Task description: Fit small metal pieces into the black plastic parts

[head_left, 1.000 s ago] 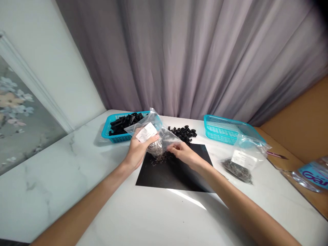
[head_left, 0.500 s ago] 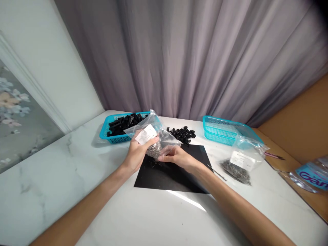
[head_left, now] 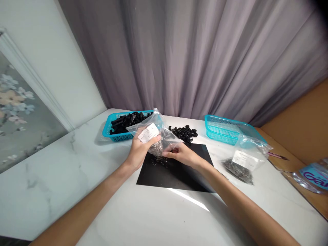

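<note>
My left hand (head_left: 140, 148) grips a clear plastic bag (head_left: 156, 119) with a white label, its thumb across the label's lower edge. Small thin metal pieces (head_left: 156, 147) fill the bag's lower part. My right hand (head_left: 179, 152) pinches the same bag near its lower right side. Beneath both hands lies a black sheet (head_left: 176, 176), with some loose metal pieces (head_left: 162, 161) scattered on it under the bag. A pile of small black parts (head_left: 185, 132) sits just behind the sheet.
At the back left stands a blue basket (head_left: 120, 137) full of black parts. Another blue basket (head_left: 222, 137) is at the back right. In front of it lies a second labelled bag (head_left: 239, 167). A plastic bottle (head_left: 314, 176) and a pink-handled brush (head_left: 278, 156) are far right.
More loose metal pieces now lie on the black sheet below the bag. The whole view has shifted slightly. Both hands keep hold of the bag.
</note>
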A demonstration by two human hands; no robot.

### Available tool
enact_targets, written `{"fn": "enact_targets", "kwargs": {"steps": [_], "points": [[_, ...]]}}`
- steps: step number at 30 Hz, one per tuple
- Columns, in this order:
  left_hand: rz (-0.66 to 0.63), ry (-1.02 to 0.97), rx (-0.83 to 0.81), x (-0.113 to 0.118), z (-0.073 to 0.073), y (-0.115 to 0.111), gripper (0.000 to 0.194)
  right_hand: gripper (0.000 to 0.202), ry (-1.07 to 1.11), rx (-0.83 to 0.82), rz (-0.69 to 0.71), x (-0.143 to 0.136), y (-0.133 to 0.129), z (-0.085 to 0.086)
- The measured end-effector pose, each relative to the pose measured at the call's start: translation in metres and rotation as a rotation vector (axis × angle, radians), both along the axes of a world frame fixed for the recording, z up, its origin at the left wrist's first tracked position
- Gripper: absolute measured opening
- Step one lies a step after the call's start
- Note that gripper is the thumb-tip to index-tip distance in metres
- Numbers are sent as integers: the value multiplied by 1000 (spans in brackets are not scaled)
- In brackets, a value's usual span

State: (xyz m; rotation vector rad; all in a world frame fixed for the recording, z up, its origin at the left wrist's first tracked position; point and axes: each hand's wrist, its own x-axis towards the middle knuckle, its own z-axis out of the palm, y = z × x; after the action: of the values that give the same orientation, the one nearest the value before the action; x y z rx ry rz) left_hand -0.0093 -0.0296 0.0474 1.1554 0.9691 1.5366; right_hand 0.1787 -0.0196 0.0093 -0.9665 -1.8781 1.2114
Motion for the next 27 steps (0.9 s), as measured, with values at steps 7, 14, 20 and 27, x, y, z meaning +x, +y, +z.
{"fn": "enact_targets", "kwargs": {"steps": [7, 14, 20, 27], "points": [[-17, -24, 30, 3, 4, -3, 57, 49, 233, -224, -6, -15, -6, -8], [-5, -49, 29, 1, 2, 1, 56, 31, 117, -66, 8, -9, 4, -15], [12, -63, 19, 2, 2, 3, 55, 20, -110, 99, 26, 4, 5, -3], [9, -71, 17, 0, 2, 3, 55, 13, -204, 113, 22, 12, 4, 8]]}}
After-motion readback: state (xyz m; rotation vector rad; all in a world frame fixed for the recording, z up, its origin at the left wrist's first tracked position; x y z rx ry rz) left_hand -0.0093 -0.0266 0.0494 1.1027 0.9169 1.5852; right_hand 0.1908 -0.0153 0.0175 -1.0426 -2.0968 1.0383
